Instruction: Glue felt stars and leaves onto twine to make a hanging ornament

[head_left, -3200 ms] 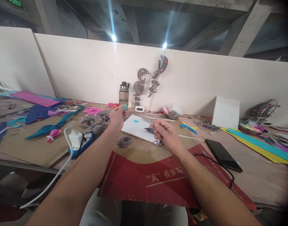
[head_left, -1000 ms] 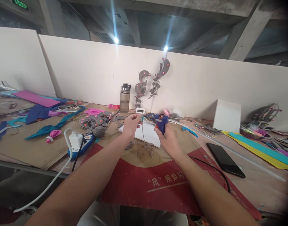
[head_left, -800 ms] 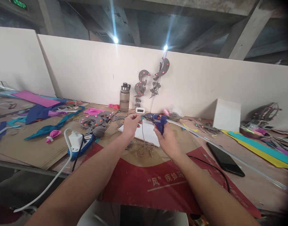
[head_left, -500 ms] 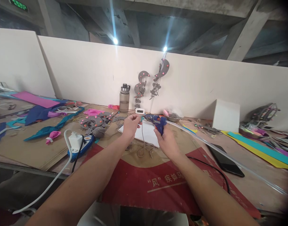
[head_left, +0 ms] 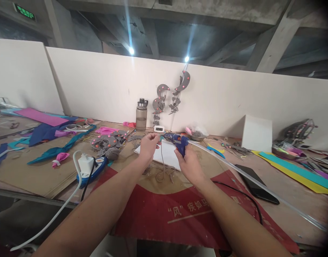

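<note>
My right hand (head_left: pixel 185 162) grips a blue hot glue gun (head_left: pixel 177 140), held level above the table with its nozzle pointing left. A long clear glue stick (head_left: pixel 249 180) trails from its back toward the right. My left hand (head_left: pixel 148 145) pinches a small teal piece (head_left: pixel 160 138) right at the nozzle tip. A thin grey string (head_left: pixel 163 160) hangs from those fingers down to a loose tangle on the table. Under both hands lies a white sheet (head_left: pixel 167 153).
A white charger on a blue power strip (head_left: pixel 91 165) sits left of my arms, beside grey felt pieces (head_left: pixel 108 140). A water bottle (head_left: pixel 141 115) stands by the wall. A black phone (head_left: pixel 256 183) and a white box (head_left: pixel 257 133) lie to the right. A red cardboard sheet (head_left: pixel 180 210) covers the near edge.
My right hand has picked the glue gun up off the table and brought its nozzle to the teal piece in my left hand. Over the last second both hands stay nearly still.
</note>
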